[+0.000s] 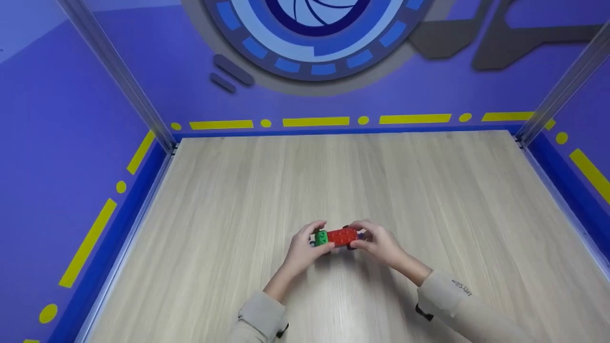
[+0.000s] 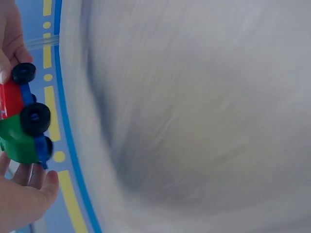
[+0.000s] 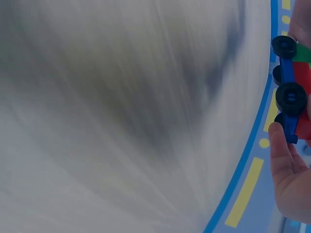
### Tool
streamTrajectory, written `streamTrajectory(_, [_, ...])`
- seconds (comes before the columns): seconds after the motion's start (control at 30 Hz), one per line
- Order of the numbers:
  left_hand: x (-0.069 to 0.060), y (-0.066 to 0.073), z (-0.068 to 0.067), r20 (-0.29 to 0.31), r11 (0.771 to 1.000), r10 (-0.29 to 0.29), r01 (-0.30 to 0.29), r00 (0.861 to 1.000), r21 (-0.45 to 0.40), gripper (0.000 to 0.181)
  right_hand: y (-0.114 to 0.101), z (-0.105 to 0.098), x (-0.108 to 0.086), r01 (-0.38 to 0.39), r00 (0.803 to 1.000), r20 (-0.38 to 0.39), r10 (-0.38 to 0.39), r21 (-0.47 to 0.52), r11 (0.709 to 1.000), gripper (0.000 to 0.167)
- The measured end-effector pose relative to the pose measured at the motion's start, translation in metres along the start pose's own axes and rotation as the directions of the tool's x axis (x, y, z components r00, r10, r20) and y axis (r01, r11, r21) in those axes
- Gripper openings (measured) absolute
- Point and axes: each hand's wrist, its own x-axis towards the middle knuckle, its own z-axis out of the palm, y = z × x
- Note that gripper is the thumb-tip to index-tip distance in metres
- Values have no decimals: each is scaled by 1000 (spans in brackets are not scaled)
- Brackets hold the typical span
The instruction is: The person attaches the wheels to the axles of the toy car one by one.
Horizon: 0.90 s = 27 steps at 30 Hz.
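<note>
A toy car (image 1: 341,237) built of blocks is held between both hands over the table. It has a red studded brick (image 1: 344,235), a green brick (image 2: 19,141) at its left end, a blue base (image 3: 287,73) and black wheels (image 2: 35,119). My left hand (image 1: 301,247) holds the green end, thumb at the near side and fingers at the far side. At the red end, my right hand (image 1: 385,244) grips the car, one of its fingertips by a rear wheel in the right wrist view. Fingers partly hide both ends.
Below the hands lies a light wood-grain tabletop (image 1: 228,200). Blue panels with yellow dashes (image 1: 316,121) wall it in at the back and both sides, with metal posts (image 1: 126,81) at the corners.
</note>
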Motion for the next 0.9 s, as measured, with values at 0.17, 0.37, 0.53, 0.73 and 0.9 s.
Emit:
streamTrajectory(0.17, [18, -4, 11, -61, 998, -33, 30, 998, -56, 54, 10, -5, 8, -80, 995, -59, 82, 38, 996, 40])
streamTrajectory(0.37, [43, 1, 24, -133, 1000, 11, -9, 991, 16, 47, 22, -11, 21, -141, 977, -157, 145, 35, 989, 43])
streamTrajectory(0.53, [62, 4, 34, -171, 993, 39, -18, 985, 119, 47, 35, -14, 31, -180, 962, -203, 181, 23, 983, 43])
streamTrajectory(0.73, [74, 4, 46, -177, 982, 38, -4, 983, 191, 46, 48, -18, 35, -240, 950, -198, 241, 27, 970, 44])
streamTrajectory(0.9, [78, 4, 55, -180, 979, -4, 40, 984, 198, 45, 59, -19, 35, -286, 942, -172, 289, 43, 957, 44])
